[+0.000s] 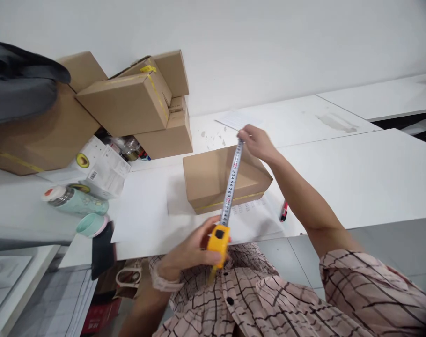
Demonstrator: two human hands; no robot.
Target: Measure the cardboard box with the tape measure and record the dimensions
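by the white desk (353, 182)'s front edge, the left hand (193, 251) grips a chunky yellow tape measure (223, 244) with a black patch; its silvery, number-printed blade (230, 183) slants over a yellow-taped brown cardboard box (208, 175), far end pinched by the right hand (258, 142).

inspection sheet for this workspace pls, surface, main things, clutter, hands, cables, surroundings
Surface: white desk, with marks toward the wall.
Job's things: yellow tape measure, its blade drawn out across a cardboard box; whether they touch is unclear.
Clutter: stacked cartons, mint bottle, mint cup, red-and-black pen, blank-looking paper.
Hands: left hand grips the tape measure's case; right hand pinches the blade's end near the box's far edge.
Cables: nothing seen.
Surroundings: white wall behind, tiled floor below.
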